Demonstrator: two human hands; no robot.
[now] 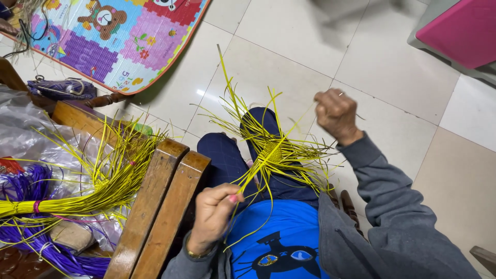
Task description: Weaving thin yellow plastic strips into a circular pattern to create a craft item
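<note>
A small woven yellow mat [272,151] with long loose strips sticking out rests on my lap, over dark blue trousers. My left hand [214,211] pinches a few of its yellow strips near my blue shirt. My right hand [337,113] is raised to the right of the weave, fist closed on a thin strip pulled taut from the mat.
Wooden armrests [160,206] stand to my left. Beyond them lie a tied bundle of yellow strips [88,199], purple strips [31,243] and clear plastic bags [26,129]. A colourful play mat [113,41] covers the tiled floor at the top left. A pink-topped stool [460,31] stands at the top right.
</note>
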